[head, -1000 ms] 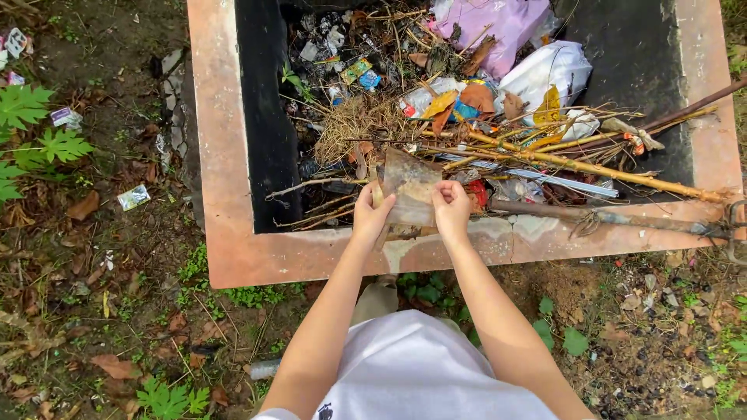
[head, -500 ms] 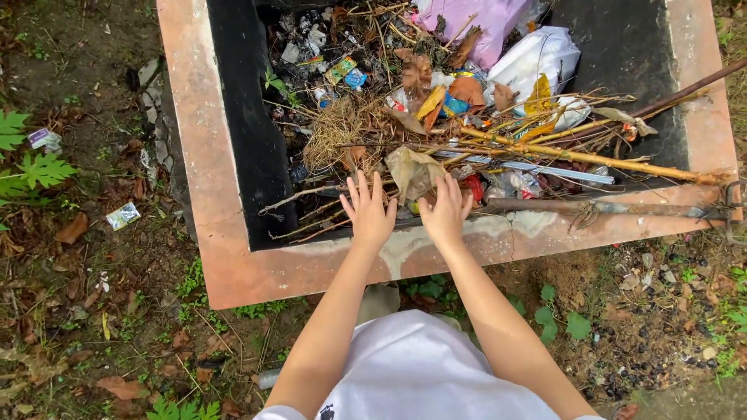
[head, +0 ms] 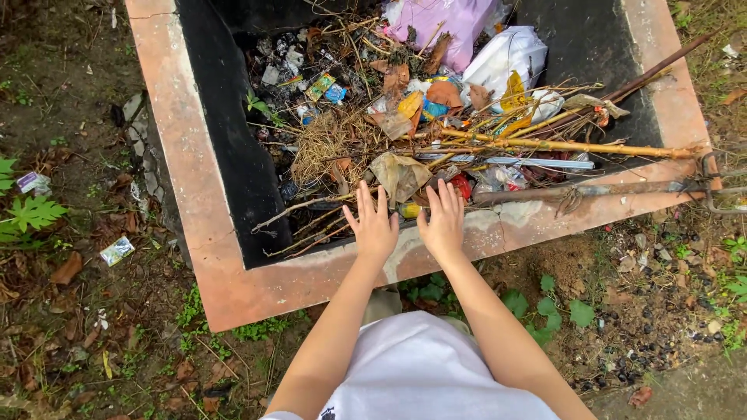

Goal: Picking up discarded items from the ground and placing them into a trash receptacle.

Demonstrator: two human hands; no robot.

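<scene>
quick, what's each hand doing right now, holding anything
Left hand: open, fingers spread, holding nothing, over the near rim of the concrete pit.
Right hand: open, fingers spread, holding nothing, just short of the crumpled brown bag.

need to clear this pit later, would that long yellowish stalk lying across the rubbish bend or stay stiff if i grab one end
The long yellowish stalk lies almost straight across the pit without sagging, so it is probably fairly stiff. It looks dried out, so likely light and apt to snap rather than flex. Thin twigs tangle over it, so it may drag them along.
</scene>
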